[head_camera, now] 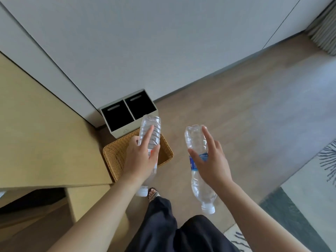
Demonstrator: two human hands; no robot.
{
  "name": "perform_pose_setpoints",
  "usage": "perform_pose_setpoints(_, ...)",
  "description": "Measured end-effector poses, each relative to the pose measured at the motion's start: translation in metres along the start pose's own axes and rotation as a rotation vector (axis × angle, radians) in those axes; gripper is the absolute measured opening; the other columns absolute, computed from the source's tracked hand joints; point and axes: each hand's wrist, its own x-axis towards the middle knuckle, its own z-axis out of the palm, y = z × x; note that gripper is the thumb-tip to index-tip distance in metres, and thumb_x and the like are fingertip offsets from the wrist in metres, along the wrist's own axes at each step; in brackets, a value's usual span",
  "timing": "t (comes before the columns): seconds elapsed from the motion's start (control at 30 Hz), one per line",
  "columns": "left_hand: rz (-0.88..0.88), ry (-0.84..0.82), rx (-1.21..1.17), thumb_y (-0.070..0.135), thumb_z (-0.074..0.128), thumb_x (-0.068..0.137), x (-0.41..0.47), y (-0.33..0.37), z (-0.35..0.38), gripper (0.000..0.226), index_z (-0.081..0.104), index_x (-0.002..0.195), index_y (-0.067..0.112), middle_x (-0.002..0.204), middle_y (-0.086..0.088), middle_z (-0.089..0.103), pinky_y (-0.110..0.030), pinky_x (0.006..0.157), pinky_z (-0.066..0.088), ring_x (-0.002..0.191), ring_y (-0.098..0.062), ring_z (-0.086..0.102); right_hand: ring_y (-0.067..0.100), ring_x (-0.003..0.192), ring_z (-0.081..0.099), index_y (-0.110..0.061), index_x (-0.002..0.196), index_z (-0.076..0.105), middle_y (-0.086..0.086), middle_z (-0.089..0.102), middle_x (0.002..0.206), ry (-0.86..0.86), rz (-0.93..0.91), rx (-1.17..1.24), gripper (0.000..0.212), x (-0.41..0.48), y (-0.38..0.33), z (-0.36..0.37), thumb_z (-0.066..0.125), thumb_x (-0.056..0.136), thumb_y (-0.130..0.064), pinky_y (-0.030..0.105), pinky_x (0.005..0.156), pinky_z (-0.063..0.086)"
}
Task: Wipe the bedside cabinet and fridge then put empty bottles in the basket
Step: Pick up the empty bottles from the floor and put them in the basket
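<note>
My left hand (140, 159) grips a clear empty bottle with a red-and-white label (151, 131), cap end pointing back toward me, directly above the woven wicker basket (112, 151) on the floor. My index finger lies straight along its ribbed side. My right hand (211, 160) holds a second clear empty bottle with a blue label (195, 140), white cap down, over the bare floor to the right of the basket. No bottle shows in the visible part of the basket.
A grey two-compartment bin (127, 113) stands against the wall just behind the basket. A light wooden cabinet (40, 135) fills the left side. A patterned rug (309, 188) lies at the right. My dark trousers and sandalled foot (152, 193) are below the hands.
</note>
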Motion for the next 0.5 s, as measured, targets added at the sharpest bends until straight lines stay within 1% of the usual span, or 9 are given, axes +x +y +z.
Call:
perform_pose_setpoints(0.07,-0.035,0.003,-0.004,0.046,0.048,0.092,0.023,-0.013,-0.001,0.062,0.012,0.142,0.056,0.12,-0.006,0.039,-0.023,0.075,0.049,0.103,-0.018,0.048,0.006,0.085,0.046,-0.053,0.141,0.006,-0.005,0.039,0.134,-0.019,-0.01,0.004,0.072,0.027,-0.007,0.012,0.054,0.088,-0.051,0.02,0.067,0.043)
perform_pose_setpoints(0.13,-0.1,0.006,0.017,0.046,0.053,0.09,0.04,-0.029,-0.001,0.067,0.016,0.145,0.049,0.122,-0.008,0.04,-0.033,0.082,0.052,0.106,-0.02,0.048,0.007,0.087,0.047,-0.055,0.14,0.006,-0.005,0.04,0.134,-0.054,-0.015,0.015,0.073,0.052,-0.011,0.027,0.056,0.088,-0.049,0.022,0.069,0.043)
perform_pose_setpoints(0.17,-0.131,0.012,0.036,0.045,0.057,0.089,0.047,-0.039,-0.001,0.07,0.017,0.147,0.044,0.122,-0.008,0.041,-0.033,0.084,0.051,0.107,-0.021,0.047,0.007,0.088,0.048,-0.056,0.139,0.006,-0.005,0.04,0.135,-0.078,-0.023,0.02,0.073,0.065,-0.011,0.037,0.057,0.087,-0.047,0.023,0.07,0.044)
perform_pose_setpoints(0.2,-0.156,0.025,0.053,0.043,0.059,0.089,0.052,-0.049,0.0,0.072,0.019,0.149,0.039,0.122,-0.009,0.041,-0.031,0.084,0.049,0.108,-0.02,0.047,0.008,0.09,0.049,-0.056,0.139,0.006,-0.005,0.04,0.136,-0.109,-0.033,0.025,0.074,0.078,-0.012,0.049,0.058,0.087,-0.046,0.025,0.071,0.044)
perform_pose_setpoints(0.3,-0.231,0.095,0.086,0.039,0.061,0.088,0.068,-0.081,0.007,0.074,0.021,0.15,0.03,0.122,-0.011,0.046,-0.022,0.083,0.037,0.108,-0.02,0.046,0.005,0.094,0.046,-0.053,0.141,0.008,-0.005,0.038,0.14,-0.234,-0.079,0.03,0.074,0.118,-0.014,0.088,0.059,0.088,-0.042,0.024,0.075,0.042)
perform_pose_setpoints(0.37,-0.286,0.15,0.124,0.038,0.062,0.088,0.079,-0.103,0.015,0.073,0.024,0.15,0.027,0.124,-0.013,0.05,-0.026,0.086,0.037,0.11,-0.023,0.047,0.002,0.096,0.043,-0.051,0.142,0.009,-0.006,0.037,0.141,-0.313,-0.115,0.031,0.074,0.147,-0.013,0.117,0.059,0.089,-0.04,0.022,0.076,0.04)
perform_pose_setpoints(0.43,-0.33,0.197,0.14,0.035,0.063,0.088,0.09,-0.126,0.027,0.071,0.027,0.149,0.024,0.124,-0.015,0.053,-0.036,0.094,0.038,0.112,-0.028,0.049,-0.001,0.097,0.04,-0.05,0.142,0.01,-0.007,0.036,0.142,-0.372,-0.143,0.04,0.074,0.175,-0.008,0.15,0.06,0.089,-0.039,0.019,0.075,0.038)
perform_pose_setpoints(0.5,-0.387,0.231,0.13,0.034,0.063,0.089,0.1,-0.154,0.048,0.07,0.028,0.148,0.023,0.123,-0.015,0.054,-0.037,0.096,0.037,0.111,-0.028,0.049,-0.001,0.096,0.04,-0.048,0.143,0.009,-0.007,0.037,0.142,-0.415,-0.172,0.019,0.074,0.203,0.004,0.186,0.06,0.089,-0.039,0.014,0.068,0.037)
